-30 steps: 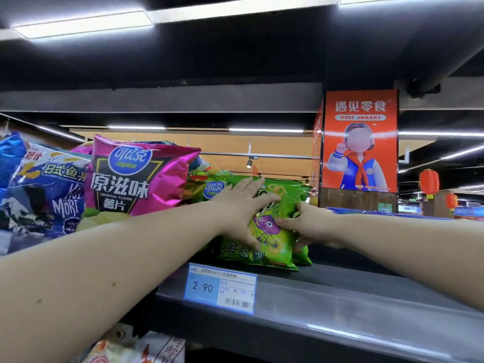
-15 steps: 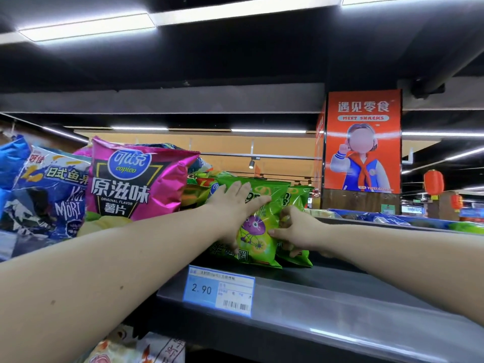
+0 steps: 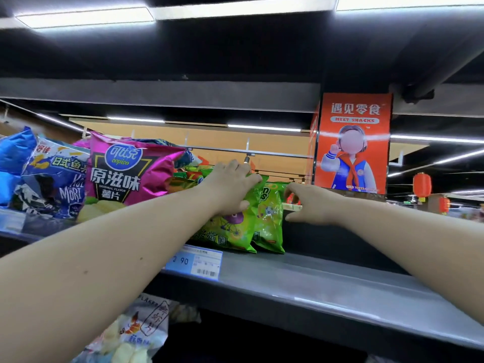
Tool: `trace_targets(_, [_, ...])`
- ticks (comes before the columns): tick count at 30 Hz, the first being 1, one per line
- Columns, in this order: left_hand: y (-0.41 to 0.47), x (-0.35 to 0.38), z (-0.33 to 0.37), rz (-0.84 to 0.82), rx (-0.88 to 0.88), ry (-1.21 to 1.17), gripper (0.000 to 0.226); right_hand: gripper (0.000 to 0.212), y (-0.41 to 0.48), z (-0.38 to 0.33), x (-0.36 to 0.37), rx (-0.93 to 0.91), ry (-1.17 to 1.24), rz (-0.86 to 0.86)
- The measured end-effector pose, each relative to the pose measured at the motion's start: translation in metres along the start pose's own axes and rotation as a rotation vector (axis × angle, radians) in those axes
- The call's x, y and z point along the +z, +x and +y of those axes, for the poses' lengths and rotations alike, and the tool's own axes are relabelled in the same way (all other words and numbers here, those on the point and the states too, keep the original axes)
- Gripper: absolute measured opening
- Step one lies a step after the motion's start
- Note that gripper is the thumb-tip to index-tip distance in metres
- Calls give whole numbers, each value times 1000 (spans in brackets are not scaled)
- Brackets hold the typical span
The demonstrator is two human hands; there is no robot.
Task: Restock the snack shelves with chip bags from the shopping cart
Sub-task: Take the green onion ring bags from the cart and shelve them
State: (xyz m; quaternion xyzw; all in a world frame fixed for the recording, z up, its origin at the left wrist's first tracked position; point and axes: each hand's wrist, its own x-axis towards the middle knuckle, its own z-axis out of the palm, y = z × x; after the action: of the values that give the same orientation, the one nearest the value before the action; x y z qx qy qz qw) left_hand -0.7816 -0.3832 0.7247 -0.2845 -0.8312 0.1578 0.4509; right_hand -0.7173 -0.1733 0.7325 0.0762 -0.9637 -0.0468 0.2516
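The front green bag (image 3: 230, 231) and the rear green bag (image 3: 271, 218) stood upright on the shelf (image 3: 327, 286), long axes near vertical, straight ahead of the person at full reach. The left hand (image 3: 230, 187) gripped the front one - fingers curled over its top edge, thumb on its face - so it was the nearer, working hand. The right hand (image 3: 310, 203) sat just right of the rear bag, thumb and forefinger parted, holding nothing; whether its fingertips touched the bag I could not tell. Any settling push, I judged, would run left toward the pink bag (image 3: 131, 174). The shelf's depth behind the bags was hidden, the cart was out of sight, and the left forearm cut off part of the price tag (image 3: 199, 264).
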Motion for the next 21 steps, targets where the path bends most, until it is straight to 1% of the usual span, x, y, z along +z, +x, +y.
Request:
trace_targets(4, [-4,-16,18,-10,-88,-75,63,55,-23,-3,-13,-22,-68,103])
trace_targets(8, [-14,-40,35,6,-130,-165,52,55,-55,-17,-22,28,-248,159])
trace_targets(10, [-21,-53,41,44,-132,-190,47,56,-71,-27,-26,60,-312,170])
trace_targets(13, [-35,-73,51,128,-125,-251,44,46,-97,-45,-32,102,-357,210])
trace_targets(16, [-52,-90,68,160,-104,-316,43,45,-127,-64,-38,183,-367,217])
trace_targets(19, [-71,-102,91,256,-106,-331,38,41,-163,-76,-46,316,-344,227])
trace_targets(21, [-83,-111,108,287,-105,-384,40,40,-191,-80,-54,390,-377,233])
